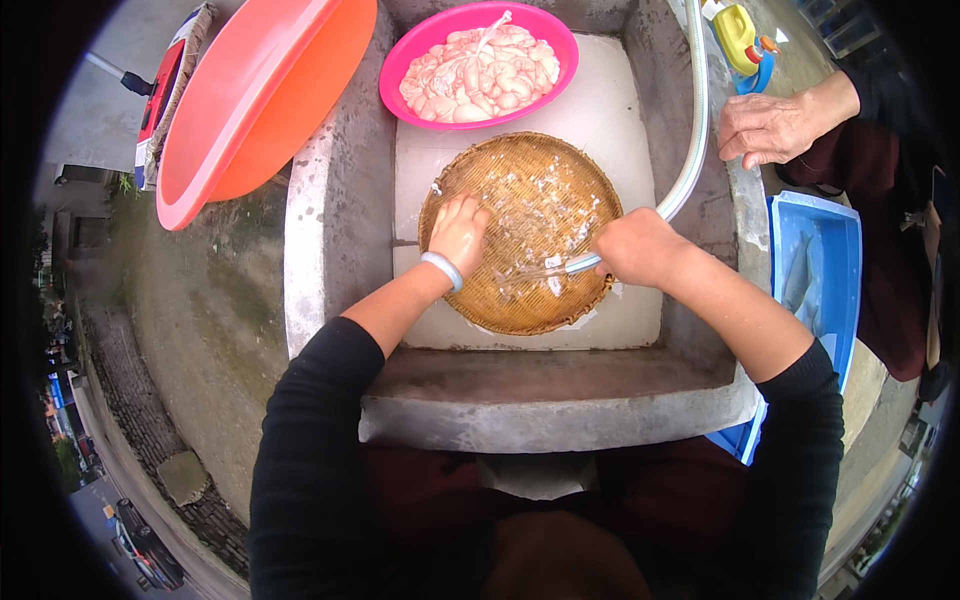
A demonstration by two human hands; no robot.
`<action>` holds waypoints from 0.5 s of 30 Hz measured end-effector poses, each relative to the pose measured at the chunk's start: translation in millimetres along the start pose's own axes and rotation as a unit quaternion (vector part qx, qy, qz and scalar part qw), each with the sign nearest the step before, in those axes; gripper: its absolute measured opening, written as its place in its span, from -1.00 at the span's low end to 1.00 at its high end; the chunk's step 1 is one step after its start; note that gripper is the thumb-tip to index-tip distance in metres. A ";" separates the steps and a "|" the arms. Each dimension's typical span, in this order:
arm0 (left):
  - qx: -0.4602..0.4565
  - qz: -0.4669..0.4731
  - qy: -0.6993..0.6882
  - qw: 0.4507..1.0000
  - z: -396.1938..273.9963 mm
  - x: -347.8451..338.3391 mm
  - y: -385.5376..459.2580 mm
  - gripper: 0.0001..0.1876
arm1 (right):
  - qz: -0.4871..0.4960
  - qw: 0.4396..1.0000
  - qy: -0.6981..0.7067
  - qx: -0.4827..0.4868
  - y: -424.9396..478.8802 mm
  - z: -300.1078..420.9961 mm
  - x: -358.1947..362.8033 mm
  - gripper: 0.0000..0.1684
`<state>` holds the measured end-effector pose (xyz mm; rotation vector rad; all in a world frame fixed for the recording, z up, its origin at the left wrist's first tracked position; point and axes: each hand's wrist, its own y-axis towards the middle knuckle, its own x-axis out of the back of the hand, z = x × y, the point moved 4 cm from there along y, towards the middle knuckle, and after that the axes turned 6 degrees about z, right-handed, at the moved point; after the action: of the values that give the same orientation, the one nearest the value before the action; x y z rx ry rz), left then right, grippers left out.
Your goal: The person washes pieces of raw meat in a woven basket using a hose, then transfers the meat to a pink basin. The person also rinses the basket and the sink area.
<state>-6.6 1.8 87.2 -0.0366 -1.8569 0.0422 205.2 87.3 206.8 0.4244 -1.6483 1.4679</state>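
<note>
A round woven bamboo tray (525,187) lies in a concrete sink (555,420), with whitish scraps scattered over its weave. My left hand (459,236), a pale bangle at its wrist, rests on the tray's left part with the fingers apart and nothing held. In my right hand (637,247), at the tray's right rim, is the end of a clear striped hose (690,165); water runs from it onto the tray towards the left. Beyond the tray stands a pink basin (390,94) heaped with pale pink animal intestines (480,75).
Large orange-red basins (255,112) lean at the sink's left wall, near a mop head (169,90). Another person's hand (780,127) rests by the right rim. A blue tub (851,232) with fish (799,277) stands to the right; a yellow bottle (735,34) is at the upper right.
</note>
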 end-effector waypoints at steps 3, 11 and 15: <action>0.003 0.246 -0.139 0.959 -43.4 -41.1 -8.2 -0.54 | 0.030 0.999 -0.038 0.021 -7.6 28.8 -10.3 -0.85; -0.047 0.236 -0.162 0.957 -89.8 -75.4 10.2 -0.41 | 0.046 0.994 -0.098 -0.019 -29.7 33.1 -22.2 -0.87; -0.052 0.233 -0.129 0.963 -96.4 -90.2 12.1 -0.51 | 0.024 0.996 -0.075 -0.036 -30.8 26.2 -27.8 -0.90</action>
<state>111.4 10.6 27.5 -0.5647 -2.0732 0.2878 233.9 47.5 206.6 0.4682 -1.8356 1.4363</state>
